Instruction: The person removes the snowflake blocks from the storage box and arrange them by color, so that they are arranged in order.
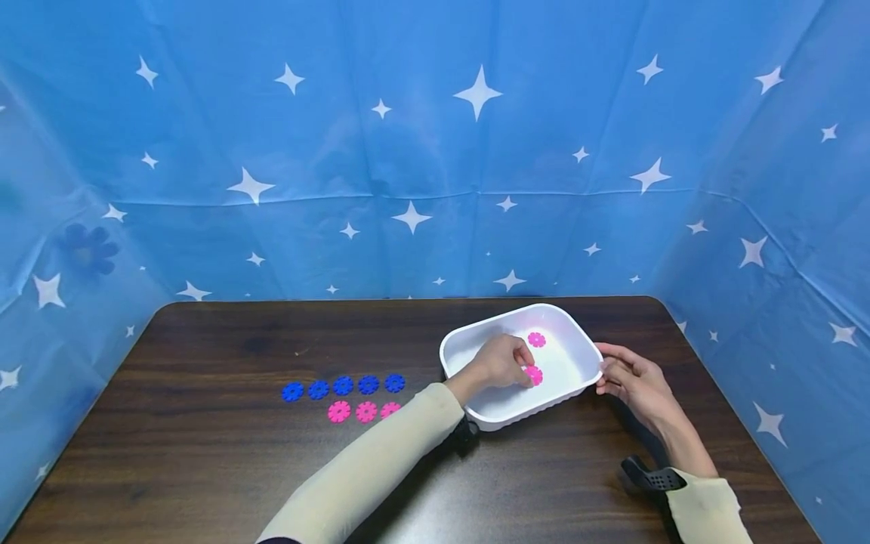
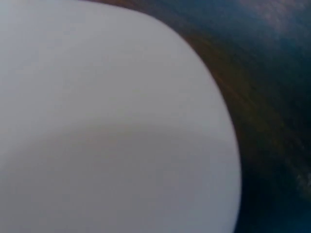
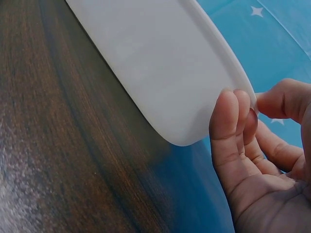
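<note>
A white tray (image 1: 482, 412) stands tilted at an angle on the right half of the table. My left hand (image 1: 501, 361) reaches into it, thumb and fingers pinching a pink flower-shaped disc (image 1: 535, 375) just above the tray's floor. A second pink flower-shaped disc (image 1: 536, 340) lies farther back inside. At the right end, my right hand (image 1: 635, 385) grips the rim; the right wrist view shows its fingers curled at the tray's edge (image 3: 238, 73). Only the pale tray wall (image 2: 121, 73) shows, blurred, in the left wrist view.
Left of the tray, a row of several blue flower-shaped discs (image 1: 343, 385) lies on the dark wooden table (image 1: 204, 453). In front of that row are 3 visible pink discs (image 1: 365, 412), the rightmost partly behind the left sleeve. A blue starred cloth (image 1: 435, 151) hangs behind.
</note>
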`<state>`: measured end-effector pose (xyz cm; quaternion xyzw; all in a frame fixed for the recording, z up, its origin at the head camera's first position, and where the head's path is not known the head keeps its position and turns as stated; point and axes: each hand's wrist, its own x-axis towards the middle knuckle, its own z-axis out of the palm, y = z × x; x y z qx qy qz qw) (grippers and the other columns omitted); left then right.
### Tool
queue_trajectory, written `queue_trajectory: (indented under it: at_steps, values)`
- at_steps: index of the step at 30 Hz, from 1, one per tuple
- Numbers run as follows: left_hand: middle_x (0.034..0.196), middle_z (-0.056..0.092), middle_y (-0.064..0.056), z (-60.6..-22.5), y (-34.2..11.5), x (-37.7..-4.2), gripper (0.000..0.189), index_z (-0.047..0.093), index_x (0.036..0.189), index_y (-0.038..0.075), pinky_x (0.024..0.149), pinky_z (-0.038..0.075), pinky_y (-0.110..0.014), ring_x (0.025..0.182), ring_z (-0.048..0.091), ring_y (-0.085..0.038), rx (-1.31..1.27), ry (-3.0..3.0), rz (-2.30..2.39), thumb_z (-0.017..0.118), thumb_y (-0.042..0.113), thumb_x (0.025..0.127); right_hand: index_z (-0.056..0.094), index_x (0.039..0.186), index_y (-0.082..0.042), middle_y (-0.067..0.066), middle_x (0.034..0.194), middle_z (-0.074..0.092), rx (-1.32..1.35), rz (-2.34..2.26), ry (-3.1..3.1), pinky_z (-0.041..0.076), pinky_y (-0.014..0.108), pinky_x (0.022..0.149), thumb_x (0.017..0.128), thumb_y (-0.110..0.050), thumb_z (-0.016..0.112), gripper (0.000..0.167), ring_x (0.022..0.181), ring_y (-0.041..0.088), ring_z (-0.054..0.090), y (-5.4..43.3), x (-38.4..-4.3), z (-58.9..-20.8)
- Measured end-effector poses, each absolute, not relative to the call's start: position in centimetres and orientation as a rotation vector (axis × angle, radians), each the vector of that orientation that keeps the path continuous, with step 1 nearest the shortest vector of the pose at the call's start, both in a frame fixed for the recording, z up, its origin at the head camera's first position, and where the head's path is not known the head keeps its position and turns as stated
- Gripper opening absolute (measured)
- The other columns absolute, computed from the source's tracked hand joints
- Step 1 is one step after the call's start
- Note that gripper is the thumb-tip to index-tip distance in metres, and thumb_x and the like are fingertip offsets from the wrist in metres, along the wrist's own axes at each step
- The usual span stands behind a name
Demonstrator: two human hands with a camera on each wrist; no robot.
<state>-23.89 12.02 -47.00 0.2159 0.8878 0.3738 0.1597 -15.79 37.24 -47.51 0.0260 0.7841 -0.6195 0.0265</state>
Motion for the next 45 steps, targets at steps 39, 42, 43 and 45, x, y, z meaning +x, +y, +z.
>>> queue_trajectory:
  at_steps: [39, 42, 43, 45]
  values:
    - [0.076, 0.074, -0.004, -43.5, 7.3, -21.7, 0.007, 0.079, 0.094, 0.009, 0.076, 0.06, -0.052, 0.064, 0.067, -0.014, 0.496, 2.26, 1.646, 0.073, 0.007, 0.092, 0.044, 0.147, 0.004, -0.006, 0.103, 0.069, 0.076, -1.934, 2.418, 0.061, 0.025, 0.079, 0.103, -0.011, 0.059, 0.049, 0.085, 0.014, 0.068, 37.3, -15.7, -47.5]
    - [0.079, 0.073, -0.004, -43.2, 6.6, -21.2, 0.007, 0.079, 0.095, 0.01, 0.077, 0.06, -0.054, 0.066, 0.068, -0.016, 0.486, 2.261, 1.681, 0.073, 0.008, 0.092, 0.045, 0.147, 0.004, -0.006, 0.103, 0.069, 0.075, -1.944, 2.41, 0.061, 0.024, 0.079, 0.103, -0.014, 0.061, 0.05, 0.084, 0.012, 0.068, 37.3, -15.7, -47.6]
    - [0.08, 0.073, -0.004, -43.1, 6.3, -21.0, 0.008, 0.079, 0.095, 0.01, 0.077, 0.06, -0.054, 0.068, 0.069, -0.016, 0.48, 2.256, 1.694, 0.073, 0.007, 0.092, 0.045, 0.147, 0.004, -0.007, 0.103, 0.069, 0.076, -1.947, 2.407, 0.061, 0.024, 0.079, 0.103, -0.015, 0.062, 0.05, 0.084, 0.011, 0.068, 37.3, -15.7, -47.6]
    - [0.081, 0.073, -0.004, -43.0, 5.8, -20.7, 0.008, 0.079, 0.097, 0.01, 0.078, 0.06, -0.053, 0.07, 0.07, -0.018, 0.462, 2.243, 1.726, 0.072, 0.007, 0.092, 0.045, 0.147, 0.004, -0.007, 0.104, 0.069, 0.074, -1.949, 2.405, 0.061, 0.024, 0.079, 0.103, -0.015, 0.062, 0.051, 0.084, 0.01, 0.068, 37.3, -15.7, -47.6]
